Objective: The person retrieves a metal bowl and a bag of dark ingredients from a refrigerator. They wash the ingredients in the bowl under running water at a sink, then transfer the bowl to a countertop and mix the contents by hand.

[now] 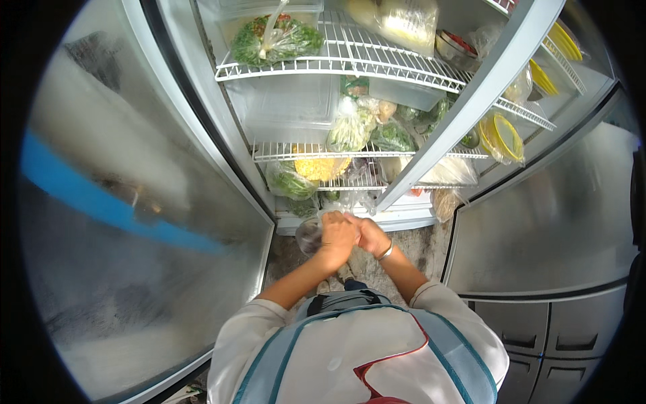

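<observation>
My left hand (339,233) is closed on the gathered top of a clear plastic bag (309,236) with dark contents, which hangs at its left. My right hand (371,235) meets it from the right, its fingers touching the left hand and the bag's plastic; its exact grip is partly hidden. Just beyond the hands is the bottom of an open refrigerator, where more clear bags (348,199) lie. Above them, a wire shelf (373,184) bears a bag of yellow pieces (320,166) and a bag of green vegetables (291,181).
Open refrigerator doors stand at left (151,283) and right (540,217). A slanting centre post (469,106) crosses the shelves. Higher up are a translucent plastic box (290,108), bagged herbs (275,40) and yellow containers (507,136). Dark drawers (522,338) are at lower right.
</observation>
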Action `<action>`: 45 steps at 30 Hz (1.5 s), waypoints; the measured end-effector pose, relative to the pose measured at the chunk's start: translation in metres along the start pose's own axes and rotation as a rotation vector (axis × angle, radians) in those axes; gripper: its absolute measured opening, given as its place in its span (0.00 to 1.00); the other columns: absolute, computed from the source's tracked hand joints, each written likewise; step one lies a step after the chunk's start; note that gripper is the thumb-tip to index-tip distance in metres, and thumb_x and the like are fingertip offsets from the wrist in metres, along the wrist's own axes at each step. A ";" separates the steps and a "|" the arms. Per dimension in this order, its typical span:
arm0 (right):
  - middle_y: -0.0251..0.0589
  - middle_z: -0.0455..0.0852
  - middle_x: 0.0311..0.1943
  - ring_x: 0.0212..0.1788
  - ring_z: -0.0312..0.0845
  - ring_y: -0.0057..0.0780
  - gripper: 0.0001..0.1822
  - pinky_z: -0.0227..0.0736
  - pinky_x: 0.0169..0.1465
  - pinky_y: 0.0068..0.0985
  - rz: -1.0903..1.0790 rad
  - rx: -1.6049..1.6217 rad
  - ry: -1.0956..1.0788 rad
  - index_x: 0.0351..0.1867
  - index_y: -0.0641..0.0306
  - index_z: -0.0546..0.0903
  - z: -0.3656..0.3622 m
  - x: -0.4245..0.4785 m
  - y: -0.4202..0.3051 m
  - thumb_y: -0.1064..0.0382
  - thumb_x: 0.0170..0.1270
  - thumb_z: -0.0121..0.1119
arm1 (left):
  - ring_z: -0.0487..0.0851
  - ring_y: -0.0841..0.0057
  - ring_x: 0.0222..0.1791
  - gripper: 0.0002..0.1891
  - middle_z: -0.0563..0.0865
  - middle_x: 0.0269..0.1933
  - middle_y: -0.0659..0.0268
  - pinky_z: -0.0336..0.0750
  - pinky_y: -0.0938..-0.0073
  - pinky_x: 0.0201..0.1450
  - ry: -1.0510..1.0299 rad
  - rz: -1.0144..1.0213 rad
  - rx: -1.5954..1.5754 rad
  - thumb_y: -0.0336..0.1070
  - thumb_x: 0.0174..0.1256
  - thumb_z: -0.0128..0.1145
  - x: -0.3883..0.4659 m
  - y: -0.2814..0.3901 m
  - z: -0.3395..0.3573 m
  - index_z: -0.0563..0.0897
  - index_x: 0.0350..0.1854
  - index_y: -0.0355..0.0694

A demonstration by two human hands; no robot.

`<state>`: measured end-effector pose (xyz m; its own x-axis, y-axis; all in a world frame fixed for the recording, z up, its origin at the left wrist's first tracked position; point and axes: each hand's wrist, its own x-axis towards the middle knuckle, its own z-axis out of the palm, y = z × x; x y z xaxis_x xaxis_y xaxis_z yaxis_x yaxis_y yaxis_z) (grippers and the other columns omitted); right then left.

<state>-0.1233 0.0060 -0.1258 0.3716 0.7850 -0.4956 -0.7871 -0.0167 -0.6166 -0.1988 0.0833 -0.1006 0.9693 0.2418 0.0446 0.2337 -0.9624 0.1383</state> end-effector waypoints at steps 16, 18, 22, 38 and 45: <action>0.44 0.80 0.41 0.39 0.78 0.31 0.18 0.75 0.40 0.27 -0.546 0.295 -0.183 0.50 0.69 0.71 -0.065 -0.054 -0.134 0.62 0.61 0.44 | 0.75 0.62 0.48 0.21 0.77 0.49 0.59 0.71 0.63 0.48 0.433 0.231 0.249 0.41 0.52 0.58 0.176 -0.154 -0.089 0.74 0.49 0.41; 0.44 0.79 0.41 0.39 0.78 0.31 0.17 0.75 0.38 0.28 -0.570 0.397 -0.301 0.49 0.68 0.71 -0.061 -0.031 -0.146 0.61 0.62 0.43 | 0.77 0.60 0.45 0.18 0.78 0.47 0.57 0.72 0.63 0.45 0.630 0.294 0.203 0.42 0.54 0.57 0.182 -0.160 -0.112 0.76 0.46 0.39; 0.42 0.79 0.39 0.35 0.77 0.31 0.18 0.75 0.35 0.29 -0.971 -0.014 0.033 0.46 0.65 0.73 -0.001 0.038 -0.186 0.55 0.60 0.45 | 0.77 0.54 0.40 0.15 0.80 0.39 0.50 0.71 0.61 0.42 0.481 -0.063 -0.264 0.40 0.58 0.54 0.195 -0.195 -0.154 0.77 0.42 0.35; 0.60 0.65 0.57 0.57 0.64 0.47 0.32 0.58 0.59 0.32 -0.738 -0.513 0.226 0.59 0.74 0.61 -0.016 0.099 -0.188 0.53 0.59 0.52 | 0.71 0.66 0.46 0.24 0.73 0.43 0.62 0.63 0.67 0.50 0.353 0.224 -0.086 0.34 0.48 0.61 0.162 -0.166 -0.106 0.75 0.52 0.44; 0.62 0.57 0.61 0.63 0.55 0.44 0.38 0.49 0.63 0.28 -1.269 -0.753 1.047 0.59 0.80 0.56 -0.016 0.051 -0.276 0.47 0.61 0.49 | 0.69 0.65 0.47 0.26 0.72 0.43 0.62 0.63 0.66 0.50 0.366 0.226 0.027 0.35 0.47 0.62 0.169 -0.152 -0.082 0.73 0.54 0.45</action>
<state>0.1205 0.0412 0.0091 0.8616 -0.1257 0.4918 0.4491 -0.2628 -0.8540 -0.0768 0.2805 -0.0330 0.9066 0.0476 0.4193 0.0251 -0.9979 0.0591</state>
